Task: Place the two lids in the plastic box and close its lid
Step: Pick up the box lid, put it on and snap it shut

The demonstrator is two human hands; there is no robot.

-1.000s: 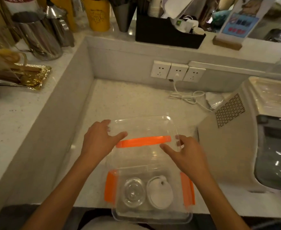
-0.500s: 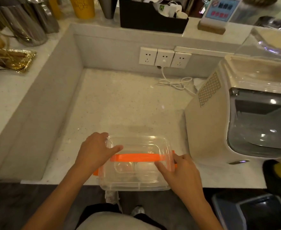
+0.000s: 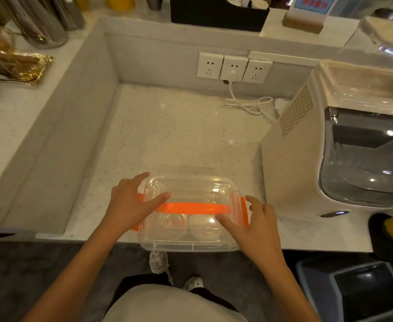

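Speckled white table (image 3: 179,126) is under us, with a big machine (image 3: 330,147) on our right. Our plastic box (image 3: 188,228) sits at the near edge. Its clear lid (image 3: 190,189) is down on top. We see two round lids (image 3: 190,225) inside. Our left hand (image 3: 130,203) and right hand (image 3: 258,224) rest flat on the lid with fingers spread, gripping nothing.

- Sitting at the desk's (image 3: 179,126) near edge: plastic box (image 3: 189,245), two lids (image 3: 190,225) lying inside.
- Standing right: machine (image 3: 306,159).
- Flanking: hands (image 3: 130,205).
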